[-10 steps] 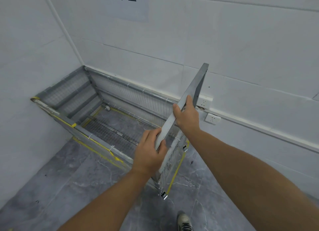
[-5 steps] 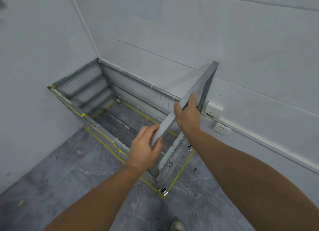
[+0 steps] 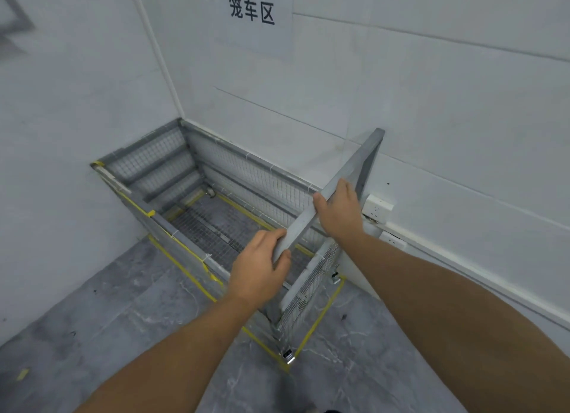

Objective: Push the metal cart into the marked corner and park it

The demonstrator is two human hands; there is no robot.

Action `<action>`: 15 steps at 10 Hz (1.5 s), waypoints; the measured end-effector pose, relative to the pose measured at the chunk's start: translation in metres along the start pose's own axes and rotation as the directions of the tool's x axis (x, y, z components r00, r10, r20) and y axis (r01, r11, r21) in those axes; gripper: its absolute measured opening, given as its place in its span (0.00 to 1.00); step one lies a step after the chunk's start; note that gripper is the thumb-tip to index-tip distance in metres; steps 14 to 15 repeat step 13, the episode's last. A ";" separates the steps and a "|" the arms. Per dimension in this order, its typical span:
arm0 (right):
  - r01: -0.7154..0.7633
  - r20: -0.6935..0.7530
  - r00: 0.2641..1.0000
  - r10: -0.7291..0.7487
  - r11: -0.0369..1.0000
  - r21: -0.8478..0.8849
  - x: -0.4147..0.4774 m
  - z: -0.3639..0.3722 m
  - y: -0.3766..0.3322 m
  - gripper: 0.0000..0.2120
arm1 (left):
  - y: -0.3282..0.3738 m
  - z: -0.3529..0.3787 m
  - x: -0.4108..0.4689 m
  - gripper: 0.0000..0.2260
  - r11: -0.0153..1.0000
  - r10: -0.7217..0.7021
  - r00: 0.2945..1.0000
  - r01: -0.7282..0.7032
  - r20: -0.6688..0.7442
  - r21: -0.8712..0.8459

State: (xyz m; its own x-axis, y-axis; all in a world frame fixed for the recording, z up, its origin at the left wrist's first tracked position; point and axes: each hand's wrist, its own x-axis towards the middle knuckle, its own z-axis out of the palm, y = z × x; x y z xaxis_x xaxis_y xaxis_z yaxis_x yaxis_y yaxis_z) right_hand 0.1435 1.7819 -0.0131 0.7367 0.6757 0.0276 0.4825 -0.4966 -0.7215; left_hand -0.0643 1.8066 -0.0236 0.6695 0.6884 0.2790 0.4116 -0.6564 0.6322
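Fingers of both hands curl around the flat grey top bar (image 3: 331, 196) of a metal cart (image 3: 216, 215), parked in the room corner at 11 o'clock inside yellow floor tape (image 3: 317, 320). Left hand (image 3: 257, 270) clamps the bar's near end; right hand (image 3: 340, 215) clamps it farther along. Wall sign (image 3: 251, 12) at 12 o'clock, power sockets (image 3: 377, 207) at 2 o'clock.

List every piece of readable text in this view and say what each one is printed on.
"笼车区": black characters on a pale paper sign stuck to the wall above the corner where the metal cart stands.
No text can be read on the cart itself, on the yellow floor tape or on the wall sockets.
The dark mark on the left wall is too blurred to read and is cut off by the picture's edge.
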 end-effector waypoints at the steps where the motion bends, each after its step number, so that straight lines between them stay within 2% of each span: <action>1: 0.056 0.022 0.998 -0.054 0.994 -0.093 0.001 -0.005 0.007 0.29 | 0.002 -0.004 -0.001 0.16 0.994 0.021 1.000 -0.020 -0.007 0.106; 2: 0.218 0.057 0.976 -0.210 0.954 -0.206 0.016 -0.015 0.012 0.27 | 0.011 -0.006 0.009 0.15 0.962 0.052 0.999 -0.052 0.010 0.269; 3: 0.392 0.164 0.919 -0.359 0.875 -0.284 0.041 -0.024 0.021 0.26 | 0.026 0.002 0.027 0.16 0.913 -0.033 0.998 0.005 0.062 0.408; 4: 0.588 0.289 0.806 -0.517 0.758 -0.282 0.072 -0.033 0.033 0.25 | 0.036 0.022 0.046 0.17 0.854 -0.170 0.985 0.129 0.036 0.504; 5: 0.747 0.376 0.662 -0.648 0.608 -0.268 0.102 -0.046 0.049 0.30 | 0.045 0.044 0.061 0.20 0.785 -0.271 0.962 0.246 -0.043 0.569; 6: 0.848 0.460 0.526 -0.715 0.480 -0.225 0.128 -0.055 0.066 0.28 | 0.052 0.059 0.065 0.22 0.706 -0.339 0.932 0.344 -0.131 0.619; 7: 0.899 0.482 0.435 -0.761 0.395 -0.188 0.145 -0.054 0.075 0.25 | 0.054 0.064 0.064 0.21 0.649 -0.318 0.925 0.371 -0.207 0.664; 9: 0.937 0.299 0.348 -0.889 0.319 -0.142 0.166 -0.029 0.085 0.17 | 0.046 0.067 0.071 0.21 0.581 -0.230 0.954 0.293 -0.192 0.759; 10: 0.932 0.374 0.363 -0.854 0.327 -0.158 0.168 -0.032 0.082 0.18 | 0.051 0.063 0.074 0.25 0.547 -0.317 0.933 0.328 -0.172 0.770; 11: 0.923 0.550 0.373 -0.747 0.362 -0.135 0.163 -0.047 0.072 0.23 | 0.061 0.060 0.077 0.25 0.534 -0.492 0.862 0.408 -0.121 0.741; 12: 0.922 0.644 0.347 -0.682 0.373 -0.102 0.161 -0.059 0.059 0.23 | 0.078 0.054 0.082 0.21 0.576 -0.552 0.832 0.428 -0.055 0.697; 13: 0.927 0.690 0.322 -0.648 0.365 -0.089 0.158 -0.078 0.044 0.25 | 0.100 0.044 0.086 0.25 0.600 -0.592 0.801 0.509 -0.086 0.617; 15: 0.927 0.690 0.322 -0.648 0.365 -0.089 0.158 -0.078 0.044 0.25 | 0.100 0.044 0.086 0.25 0.600 -0.592 0.801 0.509 -0.086 0.617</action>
